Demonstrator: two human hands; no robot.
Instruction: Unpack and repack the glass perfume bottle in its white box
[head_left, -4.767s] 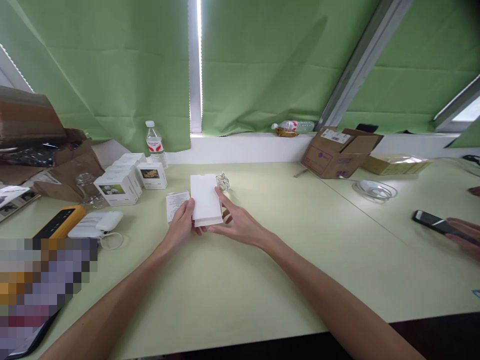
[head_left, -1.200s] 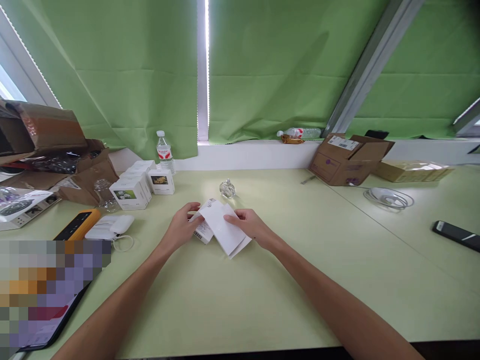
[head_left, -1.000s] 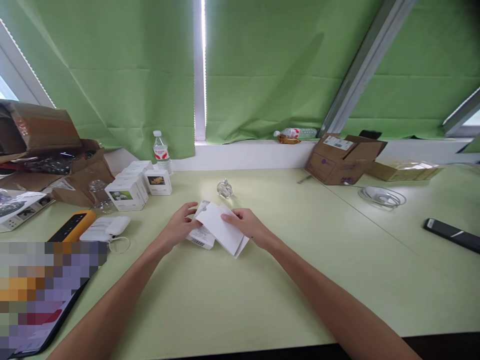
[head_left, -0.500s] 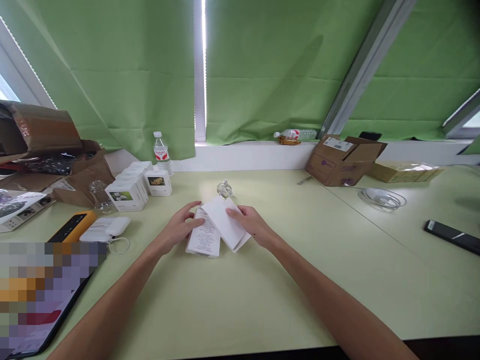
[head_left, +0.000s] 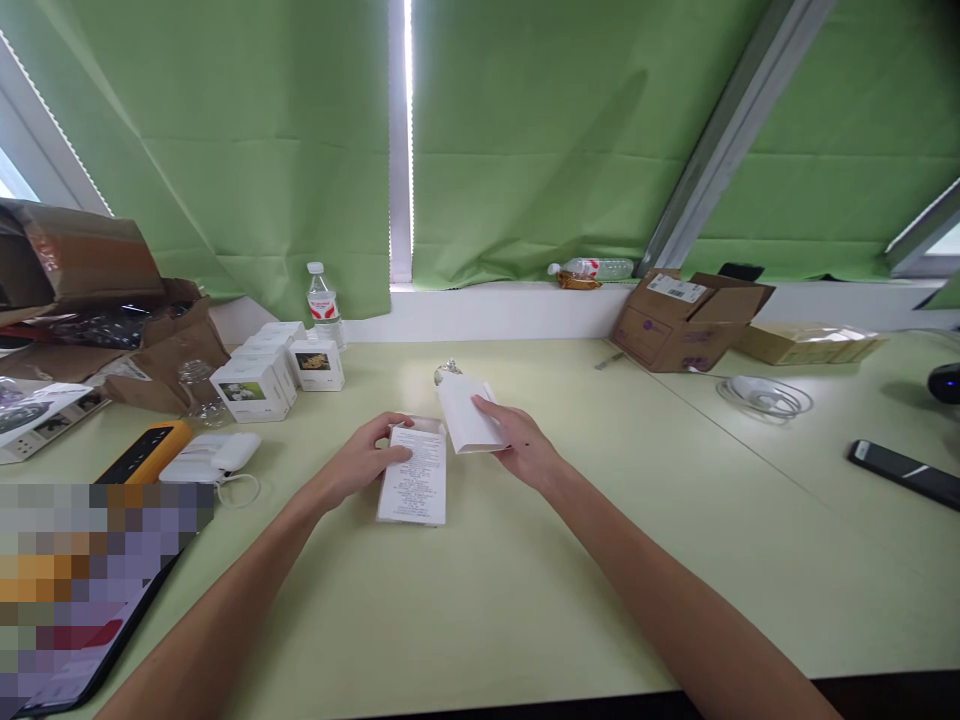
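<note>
The left hand (head_left: 360, 462) lies with fingers loosely spread over the top of a printed leaflet (head_left: 412, 485), which rests flat on the bench (head_left: 600, 600). The right hand (head_left: 521, 450) pinches the edge of a white card (head_left: 463, 415) between thumb and fingers, just beside the leaflet. A small glass bottle (head_left: 448, 372) stands partly hidden behind the card. White boxes (head_left: 255, 385) sit further left.

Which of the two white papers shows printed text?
The leaflet under the left hand: small print covers it, while the sheet in the right hand shows plain white.
</note>
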